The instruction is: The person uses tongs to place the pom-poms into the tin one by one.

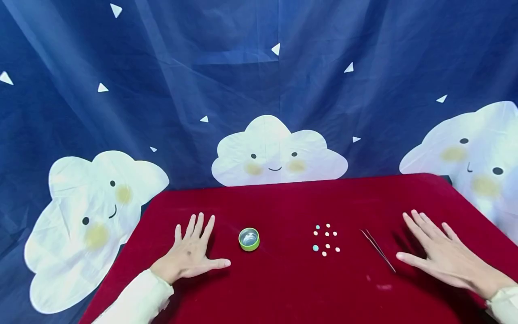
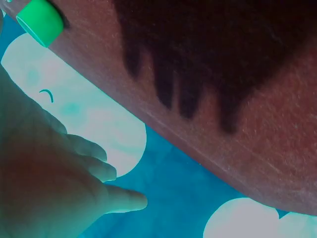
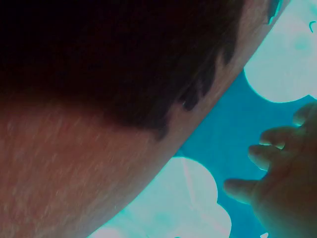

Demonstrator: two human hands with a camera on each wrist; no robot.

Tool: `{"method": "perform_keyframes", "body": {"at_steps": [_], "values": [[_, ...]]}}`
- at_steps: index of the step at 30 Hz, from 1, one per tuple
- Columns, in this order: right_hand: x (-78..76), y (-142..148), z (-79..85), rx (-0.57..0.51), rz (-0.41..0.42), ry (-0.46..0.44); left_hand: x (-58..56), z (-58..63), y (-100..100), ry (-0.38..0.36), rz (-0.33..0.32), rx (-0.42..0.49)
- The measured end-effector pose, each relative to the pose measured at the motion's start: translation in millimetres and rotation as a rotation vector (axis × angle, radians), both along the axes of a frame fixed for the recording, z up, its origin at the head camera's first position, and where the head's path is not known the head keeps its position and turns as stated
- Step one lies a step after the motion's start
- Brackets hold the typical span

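Note:
My left hand (image 1: 192, 252), fingers spread and holding nothing, is over the left part of the red tabletop. Just right of it stands a small round green tin (image 1: 249, 247) with its silvery inside facing up; the left wrist view shows the green tin (image 2: 43, 22) at the upper left corner. On the right, my right hand (image 1: 443, 256) is also spread with nothing in it. Slim metal tweezers (image 1: 378, 251) lie slantwise beside its thumb. Several small round beads (image 1: 328, 246), mostly pale with a couple of blue ones, are scattered between the tin and the tweezers.
A red cloth (image 1: 283, 288) covers the table, whose far edge meets a dark blue curtain (image 1: 243, 85) printed with white clouds and triangles. Pale marks (image 1: 383, 287) show on the cloth below the tweezers. Dark hand shadows (image 2: 193, 89) fall on the cloth.

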State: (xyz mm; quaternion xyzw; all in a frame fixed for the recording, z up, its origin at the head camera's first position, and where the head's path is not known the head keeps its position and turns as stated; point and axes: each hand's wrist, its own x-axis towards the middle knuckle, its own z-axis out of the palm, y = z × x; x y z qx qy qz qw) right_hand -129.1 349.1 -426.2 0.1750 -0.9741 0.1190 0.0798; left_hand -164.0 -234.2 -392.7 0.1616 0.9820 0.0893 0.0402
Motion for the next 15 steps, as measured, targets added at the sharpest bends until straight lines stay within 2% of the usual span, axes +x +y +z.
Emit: {"method": "perform_keyframes", "body": {"at_steps": [5, 9, 12, 15], "values": [[-5.3, -6.1, 5.2, -0.135, 0.037, -0.096, -5.2, -1.9, 4.6, -0.004, -0.019, 0.036], [-8.0, -13.2, 9.1, -0.211, 0.022, -0.174, -8.8, -4.8, 9.2, 0.0, -0.042, 0.073], [-8.8, -18.8, 10.5, -0.234, 0.007, -0.173, -10.9, -7.5, 12.0, -0.004, -0.042, 0.124], [-10.0, -23.0, 10.0, -0.233, -0.007, -0.115, -13.5, -11.9, 14.6, -0.033, -0.026, 0.192]]}}
